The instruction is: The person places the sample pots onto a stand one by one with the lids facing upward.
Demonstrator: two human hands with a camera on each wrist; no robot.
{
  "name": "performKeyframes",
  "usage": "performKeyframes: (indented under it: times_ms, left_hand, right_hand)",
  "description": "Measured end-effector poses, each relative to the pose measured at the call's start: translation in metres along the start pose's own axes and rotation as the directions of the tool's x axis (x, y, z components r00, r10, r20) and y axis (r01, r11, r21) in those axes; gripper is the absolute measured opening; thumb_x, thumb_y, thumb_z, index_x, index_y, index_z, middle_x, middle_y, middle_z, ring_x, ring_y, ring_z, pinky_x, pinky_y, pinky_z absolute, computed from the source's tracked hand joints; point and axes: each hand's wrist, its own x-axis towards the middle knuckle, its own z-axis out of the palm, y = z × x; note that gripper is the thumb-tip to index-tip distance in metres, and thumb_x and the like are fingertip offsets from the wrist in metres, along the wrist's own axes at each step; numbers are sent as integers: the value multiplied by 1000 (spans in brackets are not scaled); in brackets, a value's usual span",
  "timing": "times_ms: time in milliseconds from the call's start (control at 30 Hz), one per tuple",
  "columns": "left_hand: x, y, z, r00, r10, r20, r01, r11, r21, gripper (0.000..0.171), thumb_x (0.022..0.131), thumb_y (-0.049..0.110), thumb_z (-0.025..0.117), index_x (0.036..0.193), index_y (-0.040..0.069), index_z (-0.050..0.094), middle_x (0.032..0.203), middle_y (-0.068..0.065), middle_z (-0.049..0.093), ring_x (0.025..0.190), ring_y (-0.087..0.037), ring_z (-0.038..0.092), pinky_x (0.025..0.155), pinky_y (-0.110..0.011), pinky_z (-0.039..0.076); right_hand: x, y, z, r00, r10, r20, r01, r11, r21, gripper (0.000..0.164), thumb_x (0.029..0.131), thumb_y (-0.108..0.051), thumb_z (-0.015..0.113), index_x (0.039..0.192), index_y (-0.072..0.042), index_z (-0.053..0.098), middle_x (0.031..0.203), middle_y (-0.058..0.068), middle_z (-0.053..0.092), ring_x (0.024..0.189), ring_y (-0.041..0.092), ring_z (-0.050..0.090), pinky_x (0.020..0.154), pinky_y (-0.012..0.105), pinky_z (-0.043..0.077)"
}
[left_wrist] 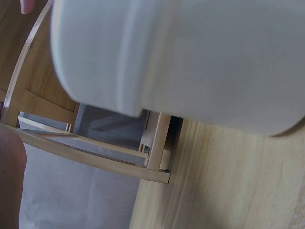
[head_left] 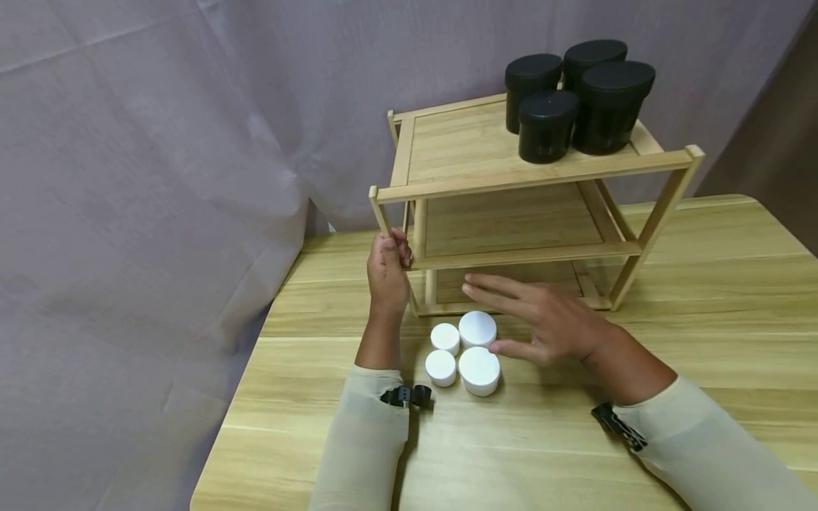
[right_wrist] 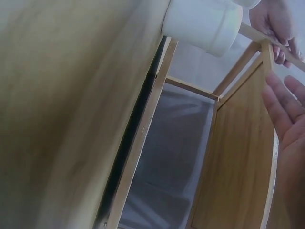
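I have the left hand (head_left: 388, 270) holding the front left post of the rack (head_left: 460, 145), fingers curled round it between the top and middle shelves; its forearm runs almost straight up from the bottom of the head view. My right hand (head_left: 546, 319) is wide and holds nothing: its forearm slants in from the lower right, fingers stretched leftward before the bottom shelf, thumb well apart from them. The thumb's tip overlaps the edge of the nearer large jar, though I can't tell whether they touch. I see the four white jars (head_left: 479, 369) on the worktop (head_left: 543, 454) in front of the rack, between my forearms, two small on the left and two large on the right. On my right wrist view the straight fingers point upward. Four black jars (head_left: 613, 106) stand grouped towards the top shelf's right end.
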Motion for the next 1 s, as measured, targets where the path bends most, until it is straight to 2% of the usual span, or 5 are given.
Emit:
performKeyframes:
  times_ms: [200, 400, 500, 733, 1000]
  left_hand:
    - [-1, -1, 1, 1000, 5, 8, -5, 1000, 17, 90, 104, 68, 41, 114, -21, 46, 84, 2, 44, 74, -7, 41, 67, -19, 39]
    - [-1, -2, 0, 1000, 0, -4, 0, 1000, 10, 89, 103, 69, 41, 113, -19, 47, 84, 1, 44, 74, -8, 41, 67, -19, 39]
    - [0, -2, 0, 1000, 1, -3, -1, 1000, 12, 87, 103, 70, 41, 112, -17, 48, 84, 1, 44, 74, -8, 42, 67, -19, 39]
    - [1, -3, 0, 1000, 12, 15, -13, 1000, 9, 93, 105, 69, 40, 114, -23, 44, 84, 2, 43, 73, -7, 41, 66, -19, 38]
    - [0, -1, 0, 1000, 23, 2, -23, 1000, 14, 88, 104, 68, 39, 112, -19, 46, 83, 1, 43, 73, -8, 41, 66, -19, 38]
  right_hand:
    - [-5, 3, 2, 998, 63, 30, -62, 997, -53, 80, 93, -41, 86, 162, -15, 54, 158, 15, 62, 127, 35, 73, 94, 49, 66]
    - [-5, 5, 4, 982, 143, 120, -135, 988, -74, 80, 91, -31, 86, 160, -9, 54, 153, 17, 65, 135, 39, 68, 106, 59, 59]
    - [-5, 5, 5, 950, 235, 204, -228, 972, -57, 78, 94, -26, 83, 161, -4, 51, 154, 22, 62, 139, 45, 63, 113, 65, 53]
    - [-5, 2, 8, 844, 406, 349, -417, 908, -48, 71, 96, -21, 79, 159, -4, 53, 161, 35, 49, 150, 59, 46, 118, 76, 42]
    - [0, 1, 15, 783, 469, 409, -477, 874, -90, 69, 98, -27, 79, 159, -6, 53, 162, 39, 44, 151, 61, 44, 120, 77, 39]
